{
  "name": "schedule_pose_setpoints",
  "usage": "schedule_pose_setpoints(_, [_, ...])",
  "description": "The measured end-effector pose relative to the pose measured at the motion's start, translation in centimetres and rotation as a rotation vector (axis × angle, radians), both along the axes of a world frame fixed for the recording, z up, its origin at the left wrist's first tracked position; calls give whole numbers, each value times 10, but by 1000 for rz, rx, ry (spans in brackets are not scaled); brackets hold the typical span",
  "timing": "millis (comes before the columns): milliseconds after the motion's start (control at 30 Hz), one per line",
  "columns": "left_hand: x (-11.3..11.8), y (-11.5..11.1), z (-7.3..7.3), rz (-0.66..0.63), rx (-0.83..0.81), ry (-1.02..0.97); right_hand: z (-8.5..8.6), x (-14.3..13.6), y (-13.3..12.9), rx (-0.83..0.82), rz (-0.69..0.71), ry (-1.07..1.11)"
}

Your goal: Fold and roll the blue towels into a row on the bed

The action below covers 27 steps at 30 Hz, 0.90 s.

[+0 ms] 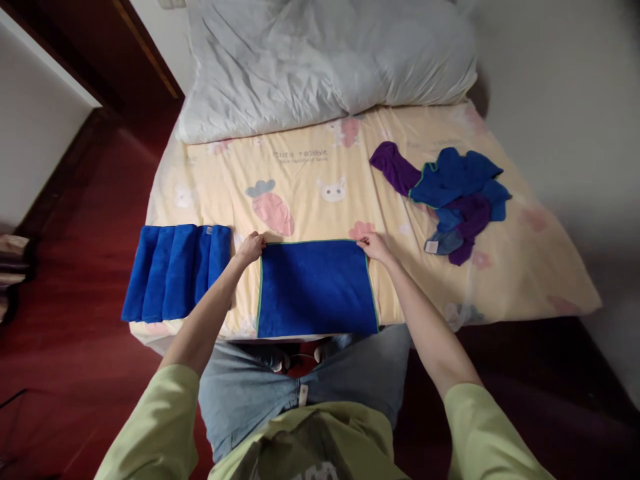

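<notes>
A blue towel (317,287) with green edging lies spread flat at the front edge of the bed. My left hand (253,247) pinches its far left corner. At the far right corner, my right hand (374,246) is closed on the same towel. Left of my left hand sit several rolled or folded blue towels (181,273) in a row, side by side. Off to the right of my right hand is a loose heap of crumpled blue cloths (457,177) and purple cloths (395,167).
The bed (305,193) wears a yellow sheet printed with rabbits and carrots. A bulky white quilt (320,63) lies across its far end. Walls stand to the right and behind; dark red floor (85,267) shows on the left, with a brown door (100,47) beyond.
</notes>
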<state>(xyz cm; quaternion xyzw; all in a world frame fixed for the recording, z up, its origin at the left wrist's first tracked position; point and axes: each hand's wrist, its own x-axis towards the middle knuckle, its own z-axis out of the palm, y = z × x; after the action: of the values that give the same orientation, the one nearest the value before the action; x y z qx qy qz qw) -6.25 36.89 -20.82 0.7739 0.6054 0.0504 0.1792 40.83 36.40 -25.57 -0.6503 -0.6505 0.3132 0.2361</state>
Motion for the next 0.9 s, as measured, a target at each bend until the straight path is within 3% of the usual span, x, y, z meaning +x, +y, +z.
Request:
schedule_pose_setpoints(367, [2, 4, -3, 30, 18, 17, 5, -1, 0, -2, -29, -7])
schedule_pose_setpoints(600, [-2, 9, 12, -60, -114, -65, 9, 3, 1, -30, -72, 71])
schedule_pose_setpoints(800, [-11, 37, 30, 62, -48, -79, 19, 6, 23, 25, -111, 91])
schedule_pose_setpoints(900, [-6, 55, 37, 143, 24, -103, 30, -5, 42, 65, -204, -29])
